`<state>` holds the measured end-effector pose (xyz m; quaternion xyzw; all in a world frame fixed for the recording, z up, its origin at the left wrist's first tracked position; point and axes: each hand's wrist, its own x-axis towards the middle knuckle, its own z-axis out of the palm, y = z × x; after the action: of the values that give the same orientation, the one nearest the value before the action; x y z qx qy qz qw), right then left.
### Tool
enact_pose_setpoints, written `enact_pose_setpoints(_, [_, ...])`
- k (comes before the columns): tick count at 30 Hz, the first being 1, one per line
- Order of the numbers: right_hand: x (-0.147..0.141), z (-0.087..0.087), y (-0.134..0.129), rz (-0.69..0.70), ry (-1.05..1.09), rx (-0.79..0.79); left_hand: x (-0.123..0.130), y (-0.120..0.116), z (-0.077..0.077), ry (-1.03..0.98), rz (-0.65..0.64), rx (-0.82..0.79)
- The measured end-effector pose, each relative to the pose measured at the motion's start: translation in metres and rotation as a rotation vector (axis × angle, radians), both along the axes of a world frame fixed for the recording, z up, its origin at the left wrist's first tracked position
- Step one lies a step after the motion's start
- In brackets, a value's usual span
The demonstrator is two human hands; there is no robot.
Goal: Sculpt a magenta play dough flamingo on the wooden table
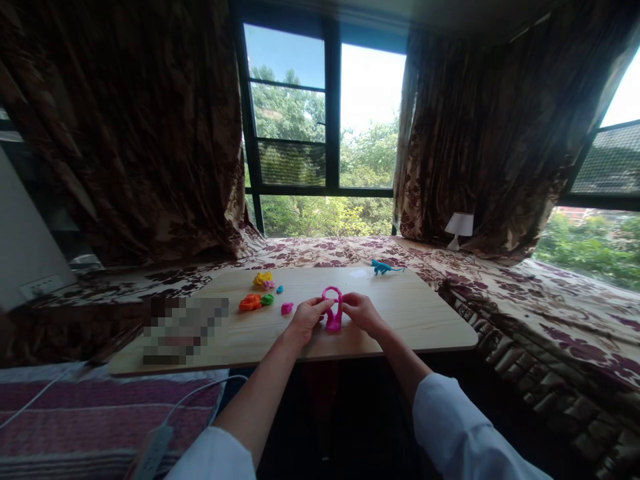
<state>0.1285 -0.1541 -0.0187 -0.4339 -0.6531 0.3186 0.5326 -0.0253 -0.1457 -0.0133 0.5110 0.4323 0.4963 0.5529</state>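
A bright pink clay piece (334, 324) with a looped top stands near the front edge of the wooden table (400, 327). My left hand (309, 316) pinches the left side of its loop. From the right, my right hand (361, 312) has its fingertips closed on the other side of the loop. A small pink lump (287, 309) lies left of my left hand. Farther left are orange clay (250, 303), green clay (267, 299), a small blue ball (280, 289) and yellow clay (262, 278) beside a pale pink bit.
A blue animal figure (381, 267) stands at the table's far right. A blurred-out rectangular patch (185, 331) covers something on the table's left. Beyond the table are a patterned window seat (310, 250) and a small white lamp (459, 227). A power strip (155, 450) lies at lower left.
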Motion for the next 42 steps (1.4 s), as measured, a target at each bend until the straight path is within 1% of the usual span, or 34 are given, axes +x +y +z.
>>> enact_pose_setpoints(7, [0.000,-0.001,-0.001,0.014,0.028,0.015,0.005,0.000,-0.002,0.025,0.105,0.014])
enact_pose_setpoints(11, [0.000,0.000,-0.002,-0.003,0.018,0.026,0.006,0.002,-0.004,0.028,0.130,0.020])
enact_pose_setpoints(22, [-0.004,-0.002,-0.004,0.049,0.104,0.007,0.007,0.003,-0.007,0.037,0.126,0.053])
enact_pose_setpoints(27, [-0.005,-0.003,-0.002,0.065,0.121,0.008,0.007,0.001,-0.005,0.049,0.118,0.054])
enact_pose_setpoints(34, [-0.001,0.002,-0.009,0.056,0.094,-0.024,0.002,-0.006,-0.003,0.013,0.021,0.079])
enact_pose_setpoints(38, [-0.001,0.007,-0.014,0.079,0.119,-0.045,-0.001,-0.005,-0.006,-0.035,0.063,0.078])
enact_pose_setpoints(42, [-0.005,0.007,-0.013,0.065,0.164,-0.068,-0.002,-0.003,-0.009,-0.036,0.078,0.084])
